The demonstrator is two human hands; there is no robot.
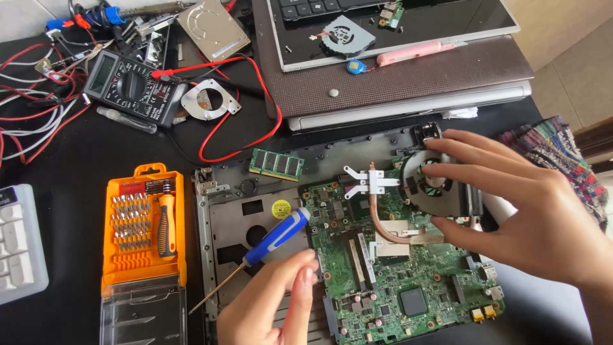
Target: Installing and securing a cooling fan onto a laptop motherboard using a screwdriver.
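In the head view, your right hand (511, 204) grips the cooling fan (434, 182) at the top right corner of the green motherboard (389, 268): fingers lie across the top of the fan and the thumb presses its lower edge. A copper heat pipe (383, 227) curves from the fan down over the board, and a white bracket (367, 182) sits just left of the fan.

Your left hand (274, 306) is at the board's left edge, fingers curled loosely around the blue screwdriver (271, 239), whose handle points up toward the board's top left and whose shaft (217, 291) runs down and left. How tightly you hold it, you cannot tell from here.

The board rests in the grey laptop base (220, 220). Above the board's top left corner lies a green memory stick (276, 164). Well left of the board stands an orange bit set (145, 223) with its clear lid (143, 316) below it. Farther up and left of the board sit a black multimeter (131, 86) with red leads (249, 128) and a hard drive (212, 29). Above the board, a second laptop (396, 70) carries a loose fan (347, 36) and a pink tool (415, 52). A white keypad (19, 243) lies far left of the board.
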